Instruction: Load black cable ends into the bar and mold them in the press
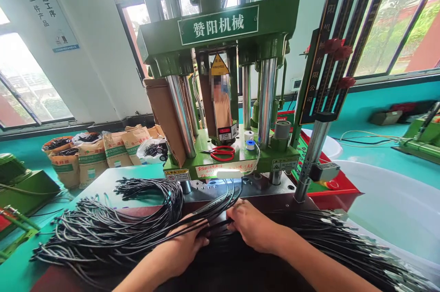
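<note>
Head view, looking down at the bench in front of a green moulding press (220, 99). We see the task's thing as a large bundle of thin black cables (113, 228): glossy, round in section, many strands lying loosely side by side, with small pale or metallic tips at their free ends. The bundle lies across the near edge of the bench, directly below the press. Its long axis runs roughly left to right. On the left the strands fan out, their ends pointing toward the left edge of the view; an upper sheaf curls up and rightward, arching toward the steel plate (220, 186) at the base of the press. A second mass of cables (354, 246) trails off to the lower right, ends pointing right and toward us.

Our left hand (184, 246) is curled, fingers bent over a thin group of strands, pressing them down at the middle of the bundle. Our right hand (252, 225) lies just beside it, fingers folded over the same strands where they cross toward the plate; whether it pinches them or only rests on them we cannot tell.

Red-handled scissors (222, 152) lie on the green press base, well behind the hands. A white tub (395, 209) stands at right.
</note>
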Tool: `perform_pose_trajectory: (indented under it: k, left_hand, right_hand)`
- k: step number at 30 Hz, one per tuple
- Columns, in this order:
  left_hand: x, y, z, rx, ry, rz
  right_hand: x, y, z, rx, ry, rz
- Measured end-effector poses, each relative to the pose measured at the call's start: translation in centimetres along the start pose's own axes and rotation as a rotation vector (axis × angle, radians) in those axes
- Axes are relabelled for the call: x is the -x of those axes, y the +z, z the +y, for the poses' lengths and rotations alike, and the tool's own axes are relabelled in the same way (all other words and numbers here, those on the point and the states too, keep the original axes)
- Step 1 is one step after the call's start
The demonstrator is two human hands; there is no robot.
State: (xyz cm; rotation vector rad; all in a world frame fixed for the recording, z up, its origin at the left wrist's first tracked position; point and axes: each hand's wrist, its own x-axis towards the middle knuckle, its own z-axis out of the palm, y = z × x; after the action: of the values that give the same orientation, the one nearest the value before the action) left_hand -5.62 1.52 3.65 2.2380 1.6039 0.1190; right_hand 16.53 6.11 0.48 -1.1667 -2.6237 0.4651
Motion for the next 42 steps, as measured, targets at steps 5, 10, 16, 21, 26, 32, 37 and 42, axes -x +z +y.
perform_pose_trajectory:
  k: [5, 10, 16, 21, 26, 32, 37, 42]
  left_hand:
    - [1.3, -2.3, 0.7, 0.073, -0.037, -0.232]
    - [1.5, -1.7, 0.3, 0.043, 0.07, -0.306]
    - [1.4, -1.8, 0.4, 0.0, 0.074, -0.273]
    - [1.4, -1.7, 0.1, -0.02, 0.134, -0.205]
    - [1.4, -1.5, -0.1, -0.085, 0.14, -0.155]
    - [1.4, -2.1, 0.5, -0.091, 0.098, -0.204]
    - [1.4, -2.5, 0.5, -0.015, 0.114, -0.194]
    - [1.2, -2.9, 1.1, 0.044, 0.066, -0.185]
  right_hand:
    - [1.7, -1.7, -0.9, 0.068, -0.09, 0.017]
    - [3.3, -3.1, -1.4, 0.045, -0.129, -0.066]
    - [3.6, -1.8, -0.7, 0.034, -0.047, -0.141]
    - [3.4, -0.6, -0.2, 0.057, -0.032, -0.085]
    - [3.1, -0.8, -0.1, 0.037, -0.036, -0.075]
    - [2.8, -1.3, -0.5, 0.047, -0.021, -0.122]
    - [3.1, -1.7, -0.1, 0.017, -0.059, -0.083]
    - [2.8, -2.5, -0.7, 0.042, -0.112, -0.02]
